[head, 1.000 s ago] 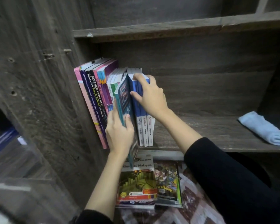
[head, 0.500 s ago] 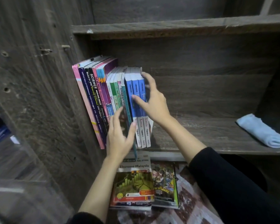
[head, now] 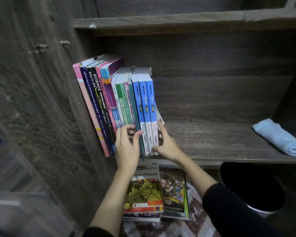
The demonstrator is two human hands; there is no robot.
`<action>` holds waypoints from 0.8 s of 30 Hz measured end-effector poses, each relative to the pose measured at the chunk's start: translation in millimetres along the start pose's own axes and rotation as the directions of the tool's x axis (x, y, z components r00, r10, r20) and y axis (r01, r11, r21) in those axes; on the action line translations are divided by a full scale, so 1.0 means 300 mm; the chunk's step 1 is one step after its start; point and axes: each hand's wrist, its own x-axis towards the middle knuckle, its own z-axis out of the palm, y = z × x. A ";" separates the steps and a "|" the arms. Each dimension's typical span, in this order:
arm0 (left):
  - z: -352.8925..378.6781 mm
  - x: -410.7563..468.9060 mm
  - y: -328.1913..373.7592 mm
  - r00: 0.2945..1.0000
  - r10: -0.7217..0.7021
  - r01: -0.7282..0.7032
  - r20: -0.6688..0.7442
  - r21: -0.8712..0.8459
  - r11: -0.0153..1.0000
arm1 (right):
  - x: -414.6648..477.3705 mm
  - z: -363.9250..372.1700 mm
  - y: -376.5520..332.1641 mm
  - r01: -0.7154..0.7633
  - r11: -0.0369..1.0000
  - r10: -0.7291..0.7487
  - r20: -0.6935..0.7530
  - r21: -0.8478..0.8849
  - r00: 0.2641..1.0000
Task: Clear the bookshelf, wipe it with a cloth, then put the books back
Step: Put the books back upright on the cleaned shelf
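Note:
A row of books [head: 120, 103] stands at the left end of the wooden shelf [head: 212, 139], leaning left against the side wall. A thin teal book [head: 135, 117] sits in the row just left of three blue books [head: 146, 106]; its lower edge sticks out a little. My left hand [head: 127, 147] touches the bottom of the teal spine with its thumb and fingertips. My right hand [head: 166, 142] presses flat against the right side of the last blue book, thumb at the spine's foot. A folded light blue cloth [head: 280, 137] lies at the shelf's right end.
Two books, one green and yellow [head: 143, 194] and one comic-like [head: 175, 194], lie flat on the patterned floor below the shelf. The upper shelf board [head: 178, 21] runs overhead. The dark wooden side wall [head: 41, 100] stands at the left.
The teal book has gone from half pulled out and tilted to slotted into the row. My right hand slid from the tops of the blue books down to their base.

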 end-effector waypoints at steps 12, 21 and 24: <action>0.047 -0.042 -0.082 0.977 0.214 -0.213 -0.013 0.077 0.974 | 0.049 0.058 0.131 -0.074 0.991 0.078 -0.038 0.110 0.996; 0.067 -0.014 -0.069 0.973 0.213 -0.200 -0.089 0.132 0.971 | 0.060 0.045 0.130 -0.060 0.987 0.062 -0.014 0.151 0.998; 0.071 -0.006 -0.064 0.973 0.211 -0.195 -0.091 0.159 0.968 | 0.061 0.035 0.126 -0.066 0.984 0.065 0.014 0.167 0.998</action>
